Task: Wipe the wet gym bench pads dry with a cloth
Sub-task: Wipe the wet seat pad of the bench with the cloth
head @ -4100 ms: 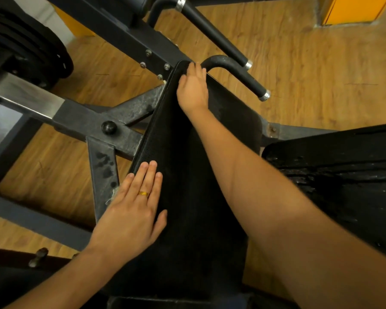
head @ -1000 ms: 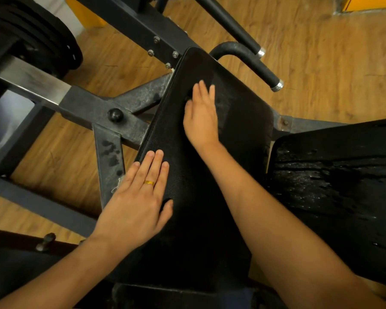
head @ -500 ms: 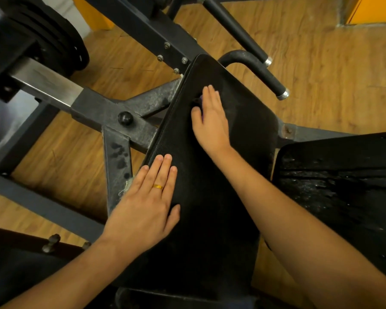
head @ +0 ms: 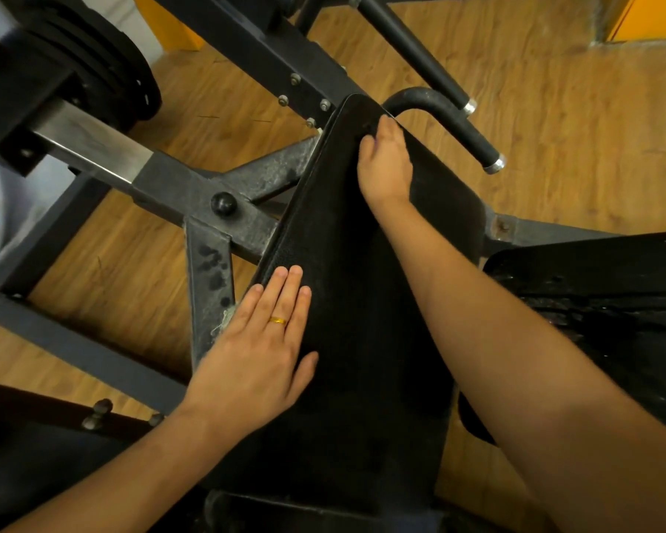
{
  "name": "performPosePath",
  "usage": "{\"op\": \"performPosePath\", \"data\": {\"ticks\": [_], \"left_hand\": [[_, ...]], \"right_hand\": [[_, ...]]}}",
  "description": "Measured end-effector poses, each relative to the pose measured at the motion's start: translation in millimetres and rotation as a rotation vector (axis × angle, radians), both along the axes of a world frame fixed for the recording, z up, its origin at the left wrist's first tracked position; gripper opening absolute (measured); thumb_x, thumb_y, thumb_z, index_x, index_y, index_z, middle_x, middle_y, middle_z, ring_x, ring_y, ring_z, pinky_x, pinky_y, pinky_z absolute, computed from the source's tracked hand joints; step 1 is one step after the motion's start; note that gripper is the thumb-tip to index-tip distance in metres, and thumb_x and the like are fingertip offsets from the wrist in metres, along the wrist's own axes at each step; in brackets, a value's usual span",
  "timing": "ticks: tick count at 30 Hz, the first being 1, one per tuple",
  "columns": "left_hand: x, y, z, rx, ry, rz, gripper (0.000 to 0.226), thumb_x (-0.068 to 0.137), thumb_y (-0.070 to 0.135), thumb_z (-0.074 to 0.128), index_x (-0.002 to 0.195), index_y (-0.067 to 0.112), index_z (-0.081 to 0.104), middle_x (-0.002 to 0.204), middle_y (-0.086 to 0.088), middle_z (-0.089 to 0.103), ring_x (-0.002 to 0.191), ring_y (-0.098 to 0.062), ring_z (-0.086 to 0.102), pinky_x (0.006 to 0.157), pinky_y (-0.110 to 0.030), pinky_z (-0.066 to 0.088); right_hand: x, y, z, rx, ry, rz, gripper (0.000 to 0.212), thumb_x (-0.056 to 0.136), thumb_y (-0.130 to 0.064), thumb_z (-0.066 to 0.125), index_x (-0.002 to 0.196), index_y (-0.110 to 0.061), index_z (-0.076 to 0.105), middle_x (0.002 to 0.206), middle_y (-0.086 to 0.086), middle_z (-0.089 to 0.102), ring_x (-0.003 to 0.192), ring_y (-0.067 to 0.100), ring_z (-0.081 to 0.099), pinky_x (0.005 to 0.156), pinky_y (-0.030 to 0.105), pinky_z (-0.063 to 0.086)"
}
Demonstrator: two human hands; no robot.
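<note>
nearest, the left hand (head: 254, 352) lay flat on the near left edge of the long bench pad (head: 343, 294), fingers straight and holding nothing. to the right, the neighbouring pad (head: 593, 309) was beaded with water, unwiped. farther off, the right hand (head: 385, 163) had slid from mid-pad to the far end beside the curved handle (head: 450, 125), fingers bent over a dark cloth (head: 367, 129) mostly hidden beneath. that stroke likely finished this pad.

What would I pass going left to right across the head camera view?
From the left: weight plates → round frame knob → left hand → right hand → handle end cap → wet side pad.
</note>
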State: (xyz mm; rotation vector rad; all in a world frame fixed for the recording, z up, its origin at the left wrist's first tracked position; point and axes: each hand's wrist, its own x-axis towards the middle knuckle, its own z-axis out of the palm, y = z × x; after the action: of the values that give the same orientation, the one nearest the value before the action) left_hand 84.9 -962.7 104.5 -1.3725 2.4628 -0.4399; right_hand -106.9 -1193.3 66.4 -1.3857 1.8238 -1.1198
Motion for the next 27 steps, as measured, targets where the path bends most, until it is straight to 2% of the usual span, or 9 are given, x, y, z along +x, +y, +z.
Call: {"op": "performPosePath", "data": {"ticks": [6,8,10,14,16,18,22,24,27], "left_hand": [[-1,0,-1,-0.011,0.002,-0.003,0.077,0.100,0.051,0.036,0.155,-0.004,0.026,0.164,-0.027,0.012,0.155,-0.036,0.010,0.124,-0.051,0.019],[-1,0,-1,-0.008,-0.002,-0.002,0.077,0.101,0.050,0.035,0.155,-0.004,0.026,0.165,-0.027,0.011,0.155,-0.035,0.009,0.124,-0.051,0.019],[-1,1,-1,-0.002,-0.012,0.002,0.077,0.101,0.051,0.034,0.155,-0.004,0.025,0.165,-0.026,0.011,0.155,-0.035,0.008,0.124,-0.051,0.018],[-1,1,0,-0.001,-0.023,0.009,0.078,0.100,0.052,0.034,0.155,-0.003,0.026,0.165,-0.026,0.012,0.155,-0.035,0.009,0.125,-0.050,0.017],[-2,1,0,0.000,-0.025,0.012,0.078,0.100,0.053,0.034,0.155,-0.003,0.026,0.165,-0.025,0.012,0.155,-0.034,0.009,0.125,-0.049,0.016],[-2,2,1,-0.002,-0.021,0.013,0.078,0.100,0.053,0.034,0.155,-0.003,0.027,0.165,-0.025,0.013,0.155,-0.034,0.010,0.125,-0.049,0.017],[-2,2,1,-0.006,-0.012,0.012,0.078,0.101,0.053,0.034,0.154,-0.002,0.027,0.165,-0.025,0.013,0.155,-0.034,0.010,0.125,-0.049,0.018],[-1,2,1,-0.005,-0.011,0.012,0.078,0.101,0.054,0.034,0.155,-0.002,0.027,0.165,-0.025,0.013,0.155,-0.034,0.010,0.125,-0.050,0.018],[-1,2,1,-0.008,-0.013,0.011,0.079,0.100,0.054,0.034,0.155,-0.002,0.027,0.165,-0.025,0.013,0.155,-0.034,0.010,0.124,-0.050,0.018]], "right_hand": [[36,129,-20,-0.075,0.012,0.058,0.054,0.107,-0.033,0.045,0.156,-0.013,0.035,0.165,0.001,0.029,0.154,0.014,0.018,0.121,0.026,0.013],[44,171,-27,-0.046,0.011,0.074,0.055,0.107,-0.037,0.044,0.157,-0.016,0.033,0.166,-0.004,0.025,0.154,0.007,0.011,0.119,0.020,0.008],[45,193,-34,-0.008,0.014,0.099,0.055,0.108,-0.037,0.041,0.158,-0.019,0.029,0.167,-0.008,0.020,0.154,0.003,0.004,0.120,0.019,0.005],[37,181,-38,-0.014,0.045,0.125,0.052,0.109,-0.031,0.038,0.158,-0.015,0.029,0.168,-0.004,0.019,0.155,0.007,-0.001,0.127,0.031,0.009],[33,168,-40,-0.010,0.048,0.097,0.052,0.110,-0.029,0.036,0.158,-0.014,0.028,0.168,-0.004,0.018,0.155,0.009,-0.001,0.123,0.025,0.006],[27,159,-47,0.006,0.002,0.015,0.051,0.110,-0.027,0.037,0.158,-0.013,0.029,0.168,-0.003,0.020,0.156,0.011,0.000,0.120,0.021,0.006],[-7,151,-78,0.150,-0.064,-0.221,0.051,0.108,-0.021,0.039,0.156,-0.004,0.033,0.165,0.010,0.028,0.156,0.025,0.009,0.126,0.035,0.015],[-18,151,-85,0.243,-0.091,-0.276,0.051,0.109,-0.022,0.038,0.156,-0.004,0.032,0.165,0.010,0.026,0.156,0.027,0.010,0.125,0.038,0.018],[-9,145,-74,0.279,-0.098,-0.306,0.052,0.108,-0.023,0.038,0.156,-0.003,0.033,0.166,0.010,0.025,0.155,0.030,0.011,0.124,0.040,0.017]]}}
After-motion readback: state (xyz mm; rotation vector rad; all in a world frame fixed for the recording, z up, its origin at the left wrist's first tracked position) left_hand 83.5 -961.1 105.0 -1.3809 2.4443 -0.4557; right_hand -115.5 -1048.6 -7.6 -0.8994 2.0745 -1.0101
